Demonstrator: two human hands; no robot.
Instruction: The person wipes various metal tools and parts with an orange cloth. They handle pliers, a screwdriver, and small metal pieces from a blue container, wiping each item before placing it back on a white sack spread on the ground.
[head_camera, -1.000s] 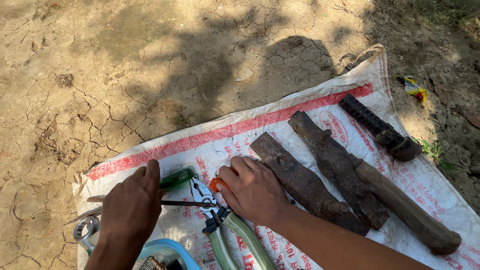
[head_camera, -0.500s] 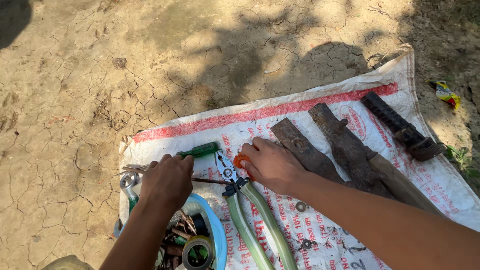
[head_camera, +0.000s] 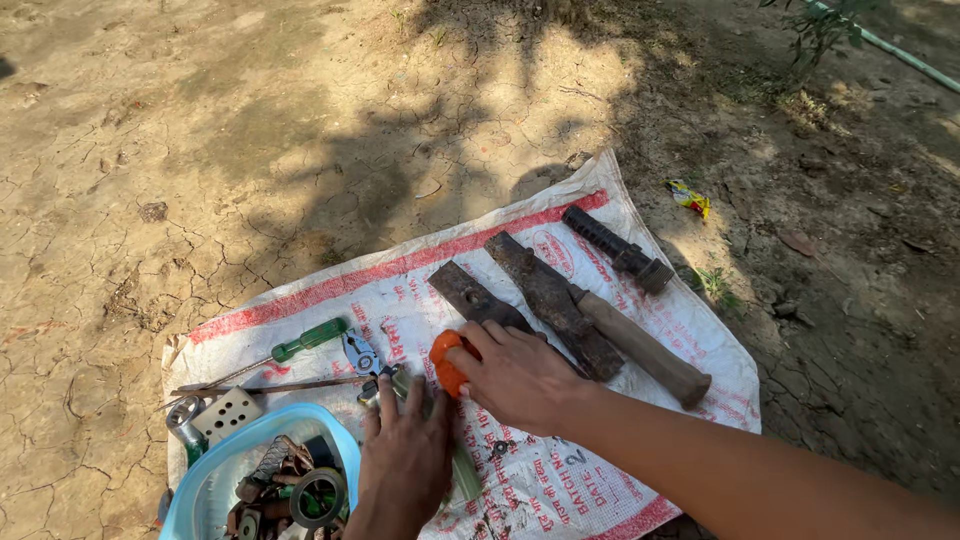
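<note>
- Far left on the white woven sack (head_camera: 640, 285): a pale blue plastic tub (head_camera: 205, 490) of rusty odds and ends, with a perforated cream block (head_camera: 232, 411) at its rim
- Next, a green-handled screwdriver (head_camera: 305, 340) and a thin rusty rod (head_camera: 270, 386) lie flat, near the tub
- My left hand (head_camera: 405, 465) rests palm down, fingers spread, on the green-handled pliers (head_camera: 372, 365), whose steel head pokes out beyond my fingertips
- My right hand (head_camera: 520, 378) pinches a small orange object (head_camera: 445, 362) beside the pliers; I cannot tell exactly what it is
- It looks smooth, rounded and bright, like hard plastic; I judge it light, stiff and a bit slippery, best gripped across its sides
- Right of it: a flat rusty blade (head_camera: 478, 298), a rusty wooden-handled chopper (head_camera: 600, 320), and a black ribbed bar (head_camera: 615, 247)
</note>
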